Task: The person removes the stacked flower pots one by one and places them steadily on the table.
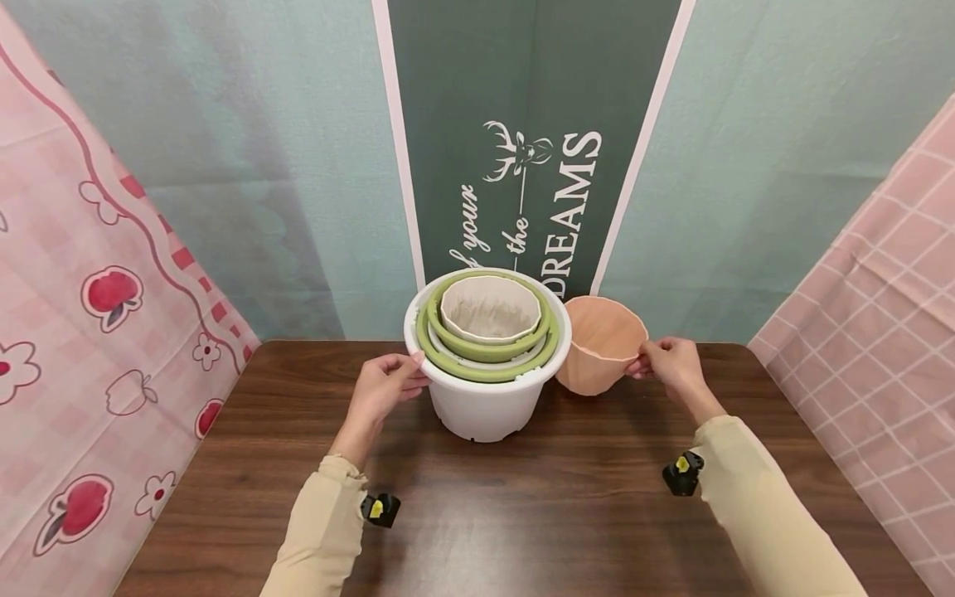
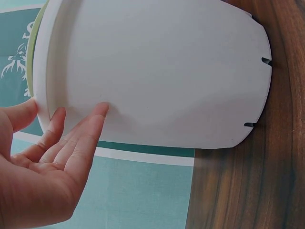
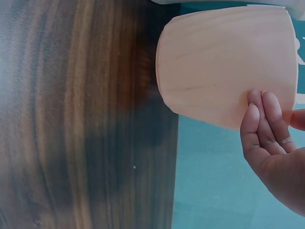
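Observation:
A large white flowerpot (image 1: 485,406) stands on the table with green-rimmed pots (image 1: 488,352) and a smaller cream pot (image 1: 490,308) nested inside it. My left hand (image 1: 384,385) holds the white pot's rim at its left side. The left wrist view shows the thumb at the rim and the fingers (image 2: 81,143) beneath it, against the outer wall. To the right of the stack is a peach-coloured flowerpot (image 1: 593,377), tilted a little. My right hand (image 1: 671,366) pinches its rim, with several fingertips (image 3: 255,112) against the outside wall.
The brown wooden table (image 1: 477,514) extends in front of the pots. Behind it hangs a teal cloth (image 1: 313,207) with a dark green printed panel (image 1: 537,66). Pink patterned cloths flank the left (image 1: 112,348) and right (image 1: 880,332) sides.

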### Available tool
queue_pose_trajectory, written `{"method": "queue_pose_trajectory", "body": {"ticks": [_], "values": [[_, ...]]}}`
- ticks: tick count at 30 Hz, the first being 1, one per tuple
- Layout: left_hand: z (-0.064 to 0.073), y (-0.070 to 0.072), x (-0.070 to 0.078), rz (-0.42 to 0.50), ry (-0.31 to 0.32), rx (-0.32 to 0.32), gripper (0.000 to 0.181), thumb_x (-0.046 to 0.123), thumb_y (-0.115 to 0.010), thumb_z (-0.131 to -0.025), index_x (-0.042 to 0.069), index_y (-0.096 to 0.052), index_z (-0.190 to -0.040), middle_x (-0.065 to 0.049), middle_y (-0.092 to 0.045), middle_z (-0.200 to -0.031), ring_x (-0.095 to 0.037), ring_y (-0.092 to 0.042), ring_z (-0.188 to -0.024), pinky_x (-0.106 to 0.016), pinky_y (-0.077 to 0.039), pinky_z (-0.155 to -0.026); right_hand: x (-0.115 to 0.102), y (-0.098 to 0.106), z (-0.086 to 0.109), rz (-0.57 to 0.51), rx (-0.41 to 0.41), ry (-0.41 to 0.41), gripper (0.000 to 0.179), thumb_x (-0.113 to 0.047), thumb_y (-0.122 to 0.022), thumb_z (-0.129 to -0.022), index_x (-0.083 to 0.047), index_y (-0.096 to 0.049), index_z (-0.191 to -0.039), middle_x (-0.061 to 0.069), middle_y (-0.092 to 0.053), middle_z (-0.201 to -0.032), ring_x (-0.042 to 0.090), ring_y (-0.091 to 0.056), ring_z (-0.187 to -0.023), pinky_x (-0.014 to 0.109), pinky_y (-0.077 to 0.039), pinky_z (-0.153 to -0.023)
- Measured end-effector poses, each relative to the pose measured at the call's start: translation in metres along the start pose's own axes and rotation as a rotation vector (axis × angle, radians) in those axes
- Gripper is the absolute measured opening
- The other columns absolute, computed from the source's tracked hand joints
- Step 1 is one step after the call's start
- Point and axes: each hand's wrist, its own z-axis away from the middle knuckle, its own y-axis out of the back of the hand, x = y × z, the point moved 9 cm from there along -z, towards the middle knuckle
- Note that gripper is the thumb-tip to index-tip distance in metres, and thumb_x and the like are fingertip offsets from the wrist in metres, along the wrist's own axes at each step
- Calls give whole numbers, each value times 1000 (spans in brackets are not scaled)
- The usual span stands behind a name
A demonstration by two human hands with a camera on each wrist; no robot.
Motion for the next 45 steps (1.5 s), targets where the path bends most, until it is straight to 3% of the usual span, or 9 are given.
{"method": "queue_pose_trajectory", "body": {"ticks": [10, 16, 22, 30, 45], "values": [[1, 1, 1, -13, -2, 9, 29, 21, -58, -91, -6, -59, -100, -19, -66, -91, -25, -66, -86, -34, -54, -76, 16, -8, -2, -28, -1, -43, 21, -7, -40, -92, 13, -48, -94, 1, -62, -58, 8, -63, -56, 24, -55, -57], [0, 1, 0, -8, -5, 7, 29, 21, -58, -91, -6, -60, -100, -18, -66, -91, -25, -66, -86, -34, -54, -76, 21, -13, -1, -19, -3, -65, 21, -6, -42, -93, 13, -50, -93, 3, -62, -59, 9, -63, -56, 29, -56, -60], [0, 1, 0, -6, -9, 12, 29, 21, -58, -91, -6, -60, -99, -18, -66, -90, -25, -66, -86, -35, -54, -76, 20, -16, -1, 19, -3, -66, 23, -8, -42, -94, 13, -50, -96, 4, -63, -62, 11, -64, -58, 28, -55, -62], [1, 0, 1, -2, -11, 7, 28, 20, -57, -91, -7, -59, -100, -19, -66, -90, -24, -66, -85, -34, -54, -75, 18, -20, -1, -41, -36, -70, 26, -6, -42, -95, 18, -46, -105, 6, -64, -65, 12, -65, -61, 24, -55, -58], [0, 1, 0, 9, -8, 3, 28, 20, -57, -91, -7, -59, -99, -18, -66, -89, -25, -66, -85, -35, -54, -76, 14, -24, -2, -20, -84, -56, 30, -8, -40, -97, 18, -45, -111, 8, -66, -74, 12, -65, -67, 26, -55, -64]]}}
